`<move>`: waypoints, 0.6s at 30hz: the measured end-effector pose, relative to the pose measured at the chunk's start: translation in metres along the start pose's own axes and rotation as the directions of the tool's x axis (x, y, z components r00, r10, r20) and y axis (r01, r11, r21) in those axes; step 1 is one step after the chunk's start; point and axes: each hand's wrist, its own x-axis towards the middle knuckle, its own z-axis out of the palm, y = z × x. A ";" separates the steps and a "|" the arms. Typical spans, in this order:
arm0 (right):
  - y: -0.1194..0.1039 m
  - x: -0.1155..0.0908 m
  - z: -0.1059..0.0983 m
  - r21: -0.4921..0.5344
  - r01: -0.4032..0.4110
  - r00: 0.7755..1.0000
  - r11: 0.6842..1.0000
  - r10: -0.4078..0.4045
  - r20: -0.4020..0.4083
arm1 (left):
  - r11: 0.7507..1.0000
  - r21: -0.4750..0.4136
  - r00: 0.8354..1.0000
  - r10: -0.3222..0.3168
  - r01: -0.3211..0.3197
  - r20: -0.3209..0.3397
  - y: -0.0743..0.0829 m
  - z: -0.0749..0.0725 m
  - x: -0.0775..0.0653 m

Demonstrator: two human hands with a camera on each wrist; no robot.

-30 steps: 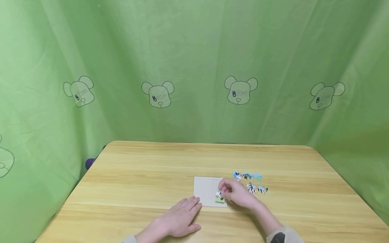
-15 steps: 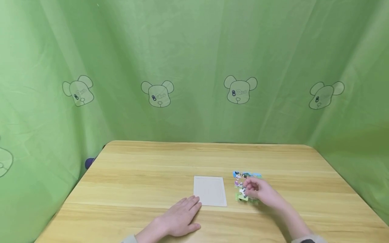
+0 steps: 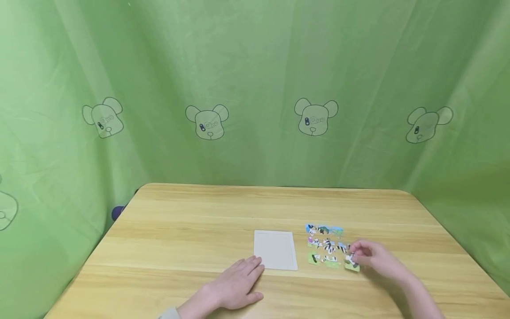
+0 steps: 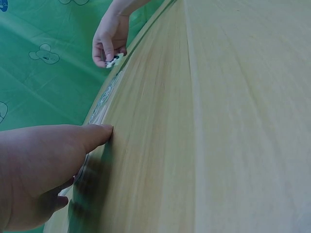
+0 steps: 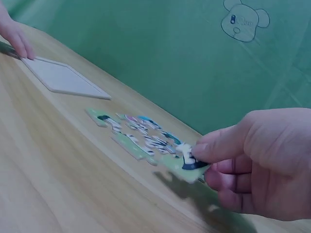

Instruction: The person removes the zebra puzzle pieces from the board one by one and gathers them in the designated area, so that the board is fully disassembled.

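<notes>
My right hand [image 3: 376, 259] pinches a green, black and white jigsaw puzzle piece [image 5: 187, 164] between thumb and fingers, just above the table at the right end of the loose pieces. Several other puzzle pieces [image 3: 329, 246] with zebra stripes, green and blue lie in rough rows to its left. A pale, flat puzzle tray [image 3: 275, 250] with a raised border lies left of those pieces, bare inside. On the tray's near left corner rest the fingertips of my left hand [image 3: 235, 285], its fingers straight and the palm down. In the left wrist view, the held piece [image 4: 115, 60] shows below the right fingers.
The wooden table [image 3: 191, 230] reaches back to a green curtain [image 3: 255, 66] printed with bear heads, which hangs round the far side and both flanks. A small purple object [image 3: 117, 213] shows beyond the table's left edge.
My right hand has carried the puzzle piece off the tray and rightward past the other pieces to their right end. The left hand has stayed at the tray's corner.
</notes>
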 end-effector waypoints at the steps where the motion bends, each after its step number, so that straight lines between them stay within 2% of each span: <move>1: 0.001 0.000 -0.001 -0.002 -0.004 1.000 1.000 0.004 0.007 | 1.000 -0.001 1.000 0.000 0.000 0.001 0.000 0.000 0.000; 5: 0.003 0.000 0.002 -0.031 -0.015 1.000 0.999 0.015 0.006 | 1.000 0.000 1.000 -0.001 0.001 0.006 0.000 0.000 -0.001; 14: 0.003 0.004 0.010 -0.192 -0.088 0.991 0.977 0.067 -0.115 | 1.000 -0.001 1.000 0.005 -0.005 -0.003 0.000 0.002 -0.001; 18: 0.001 0.003 0.011 -0.182 -0.114 0.986 0.977 0.090 -0.138 | 1.000 -0.005 1.000 0.001 -0.001 -0.007 0.000 0.002 -0.002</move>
